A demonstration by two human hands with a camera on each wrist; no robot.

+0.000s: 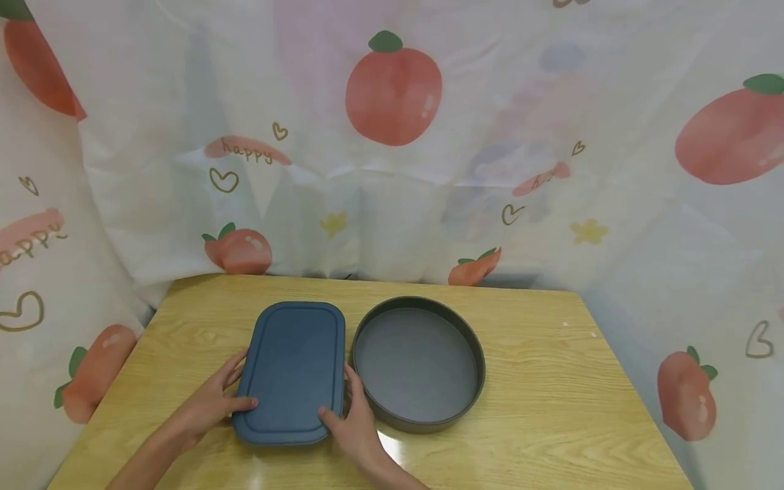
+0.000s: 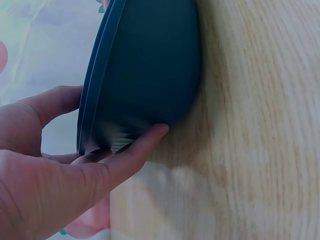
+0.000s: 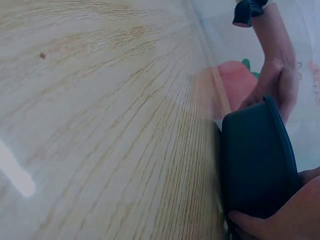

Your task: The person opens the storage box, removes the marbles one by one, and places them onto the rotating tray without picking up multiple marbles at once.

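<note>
A dark blue rectangular food container (image 1: 292,367) with rounded corners and a flat lid lies left of the middle of the table. My left hand (image 1: 211,405) grips its left side, thumb on the lid and fingers down along the wall. On the opposite side my right hand (image 1: 357,423) holds the near right edge, thumb over the lid's corner. The left wrist view shows the container's deep sloping wall (image 2: 150,60) with fingertips near its base. In the right wrist view the container (image 3: 255,155) stands close over the wood.
A round dark grey baking pan (image 1: 418,364) sits right beside the container, its inside bare. The wood-grain table (image 1: 545,401) extends to the right. A white curtain (image 1: 392,204) printed with peaches hangs behind the table and along both sides.
</note>
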